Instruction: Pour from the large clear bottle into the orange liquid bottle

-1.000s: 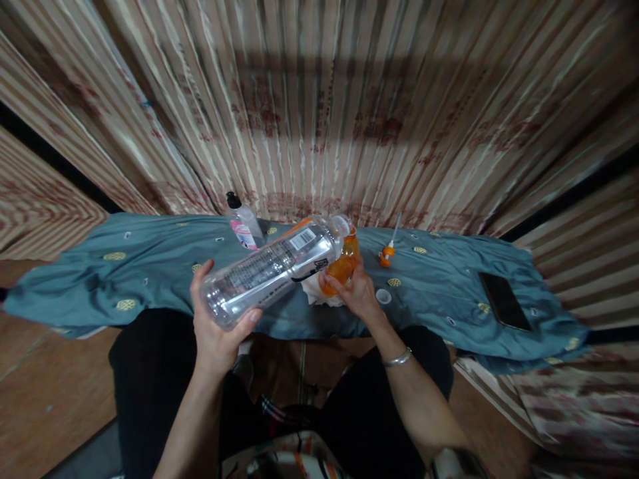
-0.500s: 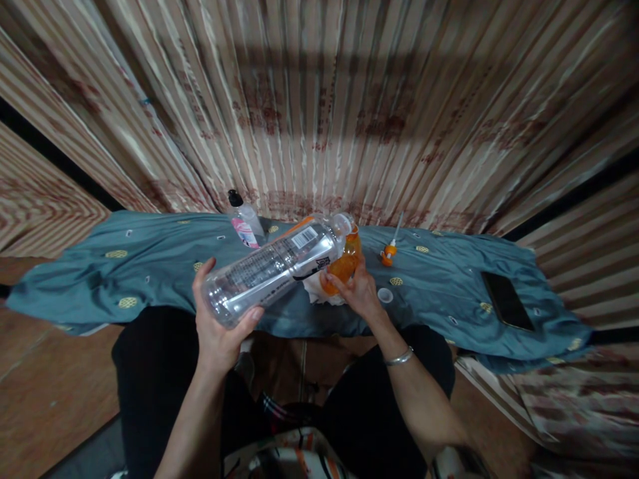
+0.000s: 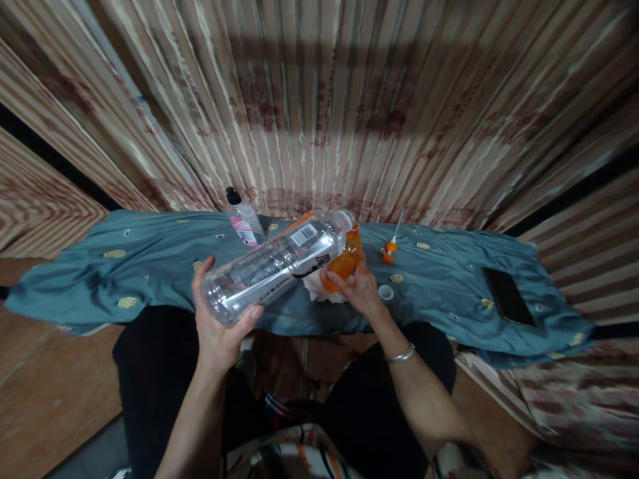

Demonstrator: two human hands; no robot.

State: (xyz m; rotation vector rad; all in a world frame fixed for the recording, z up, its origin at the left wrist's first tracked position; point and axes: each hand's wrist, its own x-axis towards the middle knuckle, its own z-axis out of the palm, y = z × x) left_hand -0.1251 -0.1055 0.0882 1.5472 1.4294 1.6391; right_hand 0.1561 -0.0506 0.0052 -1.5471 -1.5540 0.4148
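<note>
My left hand (image 3: 219,326) is wrapped round the base of a large clear plastic bottle (image 3: 272,269) with a printed label and barcode. The bottle lies tilted, its uncapped neck up and to the right, over the mouth of a small orange bottle (image 3: 344,265). My right hand (image 3: 360,286) grips that orange bottle from the right side. Whether the two mouths touch, I cannot tell. Under the orange bottle is a crumpled white tissue (image 3: 319,293). An orange pump top (image 3: 389,250) with a thin tube rests to the right, and a small white cap (image 3: 385,292) lies near my right wrist.
A clear bottle with a pink label and black cap (image 3: 244,223) stands at the back left. A dark phone (image 3: 509,297) lies on the right of the narrow table, which a blue-green cloth (image 3: 164,266) covers. Striped curtains (image 3: 319,100) hang close behind and on both sides.
Both hands and both bottles hold nearly the same pose. The view has shifted very slightly; nothing was taken up or let go.
</note>
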